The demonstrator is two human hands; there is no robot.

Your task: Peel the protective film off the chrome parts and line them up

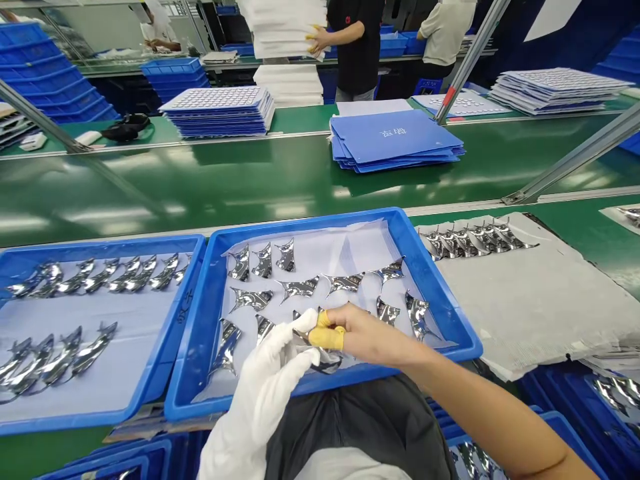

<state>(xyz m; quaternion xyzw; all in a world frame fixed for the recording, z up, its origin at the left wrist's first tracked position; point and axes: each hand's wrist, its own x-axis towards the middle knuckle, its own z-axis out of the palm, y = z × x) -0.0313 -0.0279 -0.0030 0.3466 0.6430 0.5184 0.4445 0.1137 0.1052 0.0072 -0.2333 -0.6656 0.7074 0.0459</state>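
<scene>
My left hand (273, 380), in a white glove, and my right hand (357, 333), bare with yellow finger cots, meet over the near edge of the middle blue tray (210, 313). Both are closed on one shiny chrome curved part (320, 357), pinched between them. Several more chrome parts (300, 288) lie spread on white paper inside this tray, just beyond my fingers.
A second blue tray (165, 360) at left holds rows of chrome parts (100, 275). White foam sheet (540, 300) at right carries a row of parts (475, 240). Beyond runs a green conveyor (200, 180) with blue folders (395, 140); people work behind.
</scene>
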